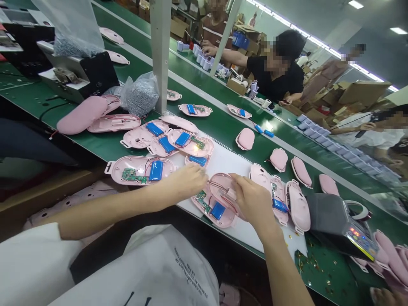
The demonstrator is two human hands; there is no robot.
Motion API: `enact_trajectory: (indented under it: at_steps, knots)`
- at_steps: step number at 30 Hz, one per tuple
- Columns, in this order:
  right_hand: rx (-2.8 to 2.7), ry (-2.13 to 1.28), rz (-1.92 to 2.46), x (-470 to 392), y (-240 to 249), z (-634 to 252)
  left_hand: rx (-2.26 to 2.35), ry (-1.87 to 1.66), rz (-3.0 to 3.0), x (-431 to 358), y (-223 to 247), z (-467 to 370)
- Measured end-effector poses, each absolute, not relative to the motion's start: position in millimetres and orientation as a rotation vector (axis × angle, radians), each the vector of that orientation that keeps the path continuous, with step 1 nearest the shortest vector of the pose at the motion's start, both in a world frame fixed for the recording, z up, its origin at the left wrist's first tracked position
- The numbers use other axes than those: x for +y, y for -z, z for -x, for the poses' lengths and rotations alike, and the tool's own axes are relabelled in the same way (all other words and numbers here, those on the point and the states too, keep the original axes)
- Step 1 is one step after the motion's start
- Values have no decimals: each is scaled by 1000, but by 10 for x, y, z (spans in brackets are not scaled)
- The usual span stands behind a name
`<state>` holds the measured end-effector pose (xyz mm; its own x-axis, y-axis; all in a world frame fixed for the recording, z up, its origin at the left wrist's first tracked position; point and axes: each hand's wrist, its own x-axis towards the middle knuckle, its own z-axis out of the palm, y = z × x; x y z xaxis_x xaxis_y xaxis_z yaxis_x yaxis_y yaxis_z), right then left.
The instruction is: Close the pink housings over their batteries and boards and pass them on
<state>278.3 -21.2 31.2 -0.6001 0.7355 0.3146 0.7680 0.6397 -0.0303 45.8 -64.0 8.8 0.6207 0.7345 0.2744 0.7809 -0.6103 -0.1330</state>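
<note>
My right hand (251, 195) grips a pink plastic shell half (219, 180) by its right edge, tilted over another pink shell. That lower shell holds a green circuit board (202, 202) and a blue battery pack (218, 210). Thin red wires (219, 187) run across the tilted half. Just left of it, my left hand (191, 180) has its fingers pinched together near the wire ends; what they hold is too small to make out. Another open shell (143, 163) with board and battery lies beyond my left wrist.
Several open pink shells (191, 142) are piled at centre left. A grey device with a lit display (341, 225) and a roll of tape (358, 210) stand at right. Bags of screws (140, 93) sit by a metal post (160, 55). Co-workers (276, 68) sit across the green conveyor (207, 93).
</note>
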Motion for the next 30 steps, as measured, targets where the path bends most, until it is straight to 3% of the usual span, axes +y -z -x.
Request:
enact_trajectory:
  at_steps: [7,10,13,19,22,26,30]
  knots:
    - [-2695,-136,1250,-325,-33,-2619,-1331,-122,2777,-700,-148,-47]
    - [-2688,-152,1244,-338,50,-2617,-1318,-59,2838,-611,-121,66]
    - [-2689,-158,1245,-331,43,-2619,-1397,294,2942,-574,-78,103]
    - [-2705,-150,1240,-310,-77,-2570,-1749,1570,2752,-718,182,-407]
    - [-2633,-127,1192,-294,-149,-2573,-1724,1665,2446,-695,370,-731]
    - [-2513,-143,1176,-268,-215,-2612,-1476,1608,2547,-564,539,-860]
    - [-2465,-174,1205,-230,-217,-2627,-1661,1947,2601,-523,550,-743]
